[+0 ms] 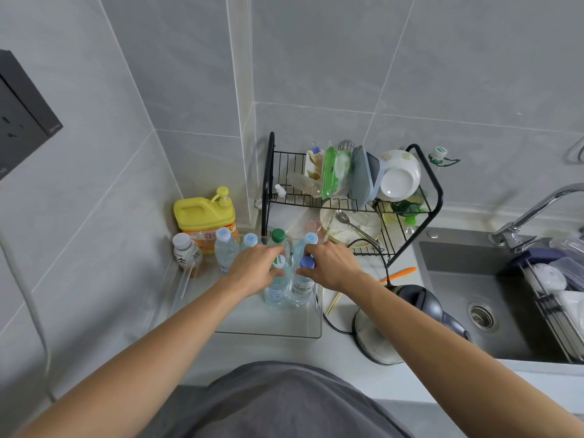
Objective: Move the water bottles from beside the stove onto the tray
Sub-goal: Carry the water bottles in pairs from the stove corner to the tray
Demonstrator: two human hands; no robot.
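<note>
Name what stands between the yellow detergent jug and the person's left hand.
In the head view, two clear water bottles with pale blue caps stand between the yellow detergent jug and the left hand, at the tray's far end.

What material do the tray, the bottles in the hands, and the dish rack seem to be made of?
Tray: probably clear hard plastic, glossy; the counter shows through its walls.
Bottles: thin clear plastic with coloured plastic caps; the water shows through them.
Dish rack: looks like metal wire with a black coating, judging by its thin bent rods.
</note>
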